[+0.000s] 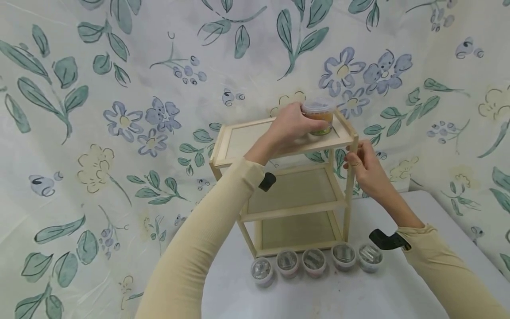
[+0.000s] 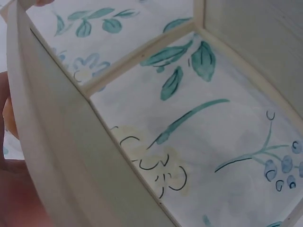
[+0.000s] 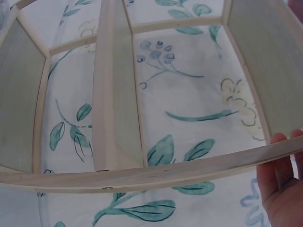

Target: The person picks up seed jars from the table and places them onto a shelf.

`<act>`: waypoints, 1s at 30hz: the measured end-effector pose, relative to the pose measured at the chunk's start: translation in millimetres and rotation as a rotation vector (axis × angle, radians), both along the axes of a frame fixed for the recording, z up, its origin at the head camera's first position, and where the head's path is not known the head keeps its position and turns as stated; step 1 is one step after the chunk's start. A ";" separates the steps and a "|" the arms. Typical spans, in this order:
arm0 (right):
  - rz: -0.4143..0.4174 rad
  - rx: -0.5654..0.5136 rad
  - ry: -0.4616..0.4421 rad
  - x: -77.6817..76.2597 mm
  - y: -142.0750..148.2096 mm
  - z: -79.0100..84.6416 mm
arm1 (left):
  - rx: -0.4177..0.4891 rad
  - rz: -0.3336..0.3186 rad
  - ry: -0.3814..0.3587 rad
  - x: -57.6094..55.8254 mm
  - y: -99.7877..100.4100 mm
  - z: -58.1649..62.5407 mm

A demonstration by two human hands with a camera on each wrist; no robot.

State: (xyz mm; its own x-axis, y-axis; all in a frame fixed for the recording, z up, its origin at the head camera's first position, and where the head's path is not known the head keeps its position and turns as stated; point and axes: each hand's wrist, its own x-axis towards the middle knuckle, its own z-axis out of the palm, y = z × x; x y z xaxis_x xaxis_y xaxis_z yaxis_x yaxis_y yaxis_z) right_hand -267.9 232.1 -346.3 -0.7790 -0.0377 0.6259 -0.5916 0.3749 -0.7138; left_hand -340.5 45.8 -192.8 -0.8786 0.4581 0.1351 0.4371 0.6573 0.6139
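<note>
A small wooden three-tier shelf (image 1: 292, 190) stands on the table. On its top tier, at the right end, is a clear lidded tub (image 1: 323, 116) with orange and green contents. My left hand (image 1: 288, 126) grips this tub from the left, thumb along its front. With fingers around the front right post (image 1: 349, 190), just under the top tier, my right hand (image 1: 367, 170) holds the shelf. The right wrist view shows those fingers (image 3: 279, 165) against the post. In the left wrist view, the top tier's edge (image 2: 52, 142) hides most of the left hand.
Several lidded tubs (image 1: 314, 262) stand in a row on the white table (image 1: 303, 301), before the shelf's base. A floral cloth (image 1: 167, 57) hangs close behind the shelf. The middle tier (image 1: 295, 188) and bottom tier (image 1: 296, 232) lie below the left forearm.
</note>
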 end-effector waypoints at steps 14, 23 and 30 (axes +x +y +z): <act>-0.016 0.007 -0.024 -0.2 -2.1 -1.0 | 0.052 0.000 -0.069 4.2 -10.2 -1.6; -0.006 -0.004 0.017 -0.8 -1.0 -2.3 | 0.032 -0.007 -0.069 7.6 -15.6 1.4; -0.018 -0.003 0.034 -1.9 -1.1 -0.9 | -0.045 0.002 -0.056 8.1 -24.0 6.0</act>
